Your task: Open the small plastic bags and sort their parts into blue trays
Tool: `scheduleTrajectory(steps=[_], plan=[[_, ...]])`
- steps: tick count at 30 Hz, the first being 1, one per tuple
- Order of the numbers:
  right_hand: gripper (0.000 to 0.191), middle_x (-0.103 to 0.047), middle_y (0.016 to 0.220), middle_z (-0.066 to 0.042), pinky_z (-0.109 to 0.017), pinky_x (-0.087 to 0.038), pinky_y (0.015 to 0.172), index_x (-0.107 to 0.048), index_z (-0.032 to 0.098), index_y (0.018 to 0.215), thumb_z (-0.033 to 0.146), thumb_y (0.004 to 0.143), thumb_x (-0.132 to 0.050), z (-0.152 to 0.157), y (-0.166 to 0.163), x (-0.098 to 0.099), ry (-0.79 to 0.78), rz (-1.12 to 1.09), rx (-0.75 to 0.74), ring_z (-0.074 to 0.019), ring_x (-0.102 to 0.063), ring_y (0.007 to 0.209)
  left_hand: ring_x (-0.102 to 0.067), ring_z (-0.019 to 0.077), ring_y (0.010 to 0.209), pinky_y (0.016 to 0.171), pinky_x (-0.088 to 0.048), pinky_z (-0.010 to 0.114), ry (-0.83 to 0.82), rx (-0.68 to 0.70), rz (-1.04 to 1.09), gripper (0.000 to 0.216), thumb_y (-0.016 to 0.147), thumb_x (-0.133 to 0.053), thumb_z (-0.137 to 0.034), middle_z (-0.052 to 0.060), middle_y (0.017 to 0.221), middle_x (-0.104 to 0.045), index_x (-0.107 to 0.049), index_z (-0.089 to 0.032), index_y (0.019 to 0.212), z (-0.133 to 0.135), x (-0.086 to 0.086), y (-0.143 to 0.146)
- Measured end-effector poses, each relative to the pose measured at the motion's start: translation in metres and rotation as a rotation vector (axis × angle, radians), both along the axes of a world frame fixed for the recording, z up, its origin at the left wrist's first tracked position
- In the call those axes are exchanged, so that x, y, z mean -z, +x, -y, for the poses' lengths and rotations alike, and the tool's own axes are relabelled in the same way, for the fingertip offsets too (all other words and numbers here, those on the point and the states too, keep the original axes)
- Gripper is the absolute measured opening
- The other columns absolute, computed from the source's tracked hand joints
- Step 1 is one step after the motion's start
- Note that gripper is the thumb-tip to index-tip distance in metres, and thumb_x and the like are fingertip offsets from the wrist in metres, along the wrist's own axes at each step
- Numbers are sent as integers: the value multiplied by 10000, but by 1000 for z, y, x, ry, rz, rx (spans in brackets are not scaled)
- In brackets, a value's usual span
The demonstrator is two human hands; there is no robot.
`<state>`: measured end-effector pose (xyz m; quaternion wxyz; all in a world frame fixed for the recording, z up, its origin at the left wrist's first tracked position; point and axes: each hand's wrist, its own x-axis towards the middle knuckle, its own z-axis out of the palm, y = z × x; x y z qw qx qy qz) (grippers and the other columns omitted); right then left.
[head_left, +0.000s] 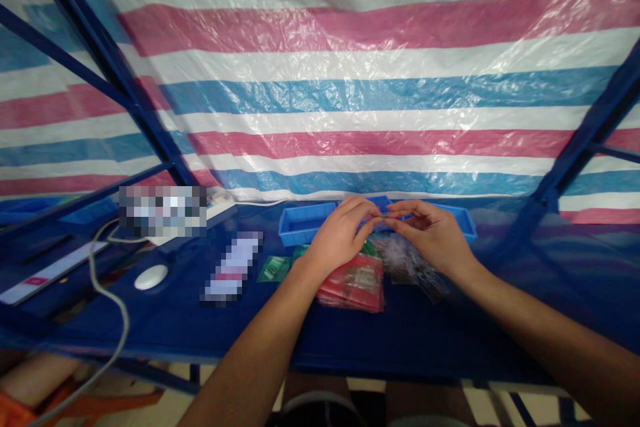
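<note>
My left hand (343, 233) and my right hand (437, 237) meet above the middle of the blue table, fingertips pinched close together. Whatever lies between them is too small to make out. Under my left wrist lies a stack of red packets (353, 290), with green packets (275, 269) beside and behind it. Clear plastic bags (397, 260) with dark contents are heaped below my right hand. Behind the hands stand a left blue tray (306, 225), a middle blue tray (381, 203) and a right blue tray (465, 219), the last two partly hidden.
At left are a white oval object (151, 277), a pixelated oblong (235, 267), a long white-topped item (55, 273) and a loose pale cable (123, 313). A power strip (216, 205) sits further back. Blue frame posts (115, 80) and a striped sheet (380, 93) enclose the table.
</note>
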<state>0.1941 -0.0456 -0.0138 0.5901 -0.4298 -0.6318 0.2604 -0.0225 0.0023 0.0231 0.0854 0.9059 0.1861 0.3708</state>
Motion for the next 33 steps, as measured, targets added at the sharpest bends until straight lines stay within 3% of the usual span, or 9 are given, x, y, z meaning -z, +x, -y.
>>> scheduleTrajectory(steps=[5, 11, 14, 18, 20, 24, 29, 33], plan=[[315, -805, 1029, -67, -399, -584, 841, -787, 250, 1085, 483, 880, -839, -1, 1, 1, -17, 13, 26, -242, -742, 903, -650, 263, 1121, 1038, -509, 434, 2, 0, -4, 221, 1079, -535, -330, 119, 1127, -719, -689, -177, 1121, -1, 1, 0], [382, -770, 889, -37, -347, -538, 736, -718, 250, 1159, 510, 896, -816, 0, -2, -1, -27, -52, -44, -212, -699, 789, -659, 253, 1103, 1029, -522, 430, 7, -9, 13, 213, 1076, -549, -331, 107, 1100, -719, -695, -175, 1095, 1, 2, 2], [379, -768, 872, -19, -325, -511, 700, -692, 263, 1136, 513, 884, -827, 2, -2, -5, -39, -115, -71, -196, -681, 758, -640, 266, 1223, 1095, -512, 454, 16, -31, 86, 254, 1054, -595, -338, 134, 1249, -687, -675, -185, 1242, 6, -1, 1], [406, -769, 832, -20, -319, -506, 660, -701, 257, 999, 578, 813, -866, 2, -2, -8, -98, -191, -50, -190, -665, 708, -587, 311, 1339, 1149, -493, 509, 96, -12, 112, 476, 926, -776, -444, 146, 1411, -624, -673, -240, 1344, 7, -3, -1], [416, -764, 807, -23, -317, -507, 638, -711, 252, 959, 592, 788, -879, 2, -2, -8, -134, -224, -58, -193, -667, 701, -599, 308, 1318, 1144, -493, 522, 140, 13, 77, 432, 917, -791, -418, 123, 1383, -655, -706, -269, 1314, 4, -2, -2], [337, -790, 873, -43, -316, -524, 636, -762, 245, 970, 524, 815, -871, 0, -4, -7, -188, -280, -97, -218, -710, 790, -651, 258, 1210, 1093, -514, 492, 185, 34, 59, 227, 1018, -648, -247, 94, 1240, -735, -745, -252, 1224, -3, 2, -2], [236, -817, 1005, -57, -324, -549, 670, -816, 270, 1053, 431, 881, -804, 0, -4, -5, -182, -262, -174, -255, -735, 959, -678, 248, 1103, 1021, -531, 452, 147, 21, 108, 147, 1028, -635, -254, 98, 1093, -771, -739, -192, 1111, -1, -2, -2], [294, -808, 976, -50, -324, -501, 612, -821, 268, 1059, 472, 849, -841, 0, -1, -3, -157, -158, -155, -214, -690, 777, -696, 233, 1003, 963, -544, 426, 71, 7, 156, 139, 1027, -641, -287, 91, 1002, -767, -728, -179, 1037, 2, -3, 0]])
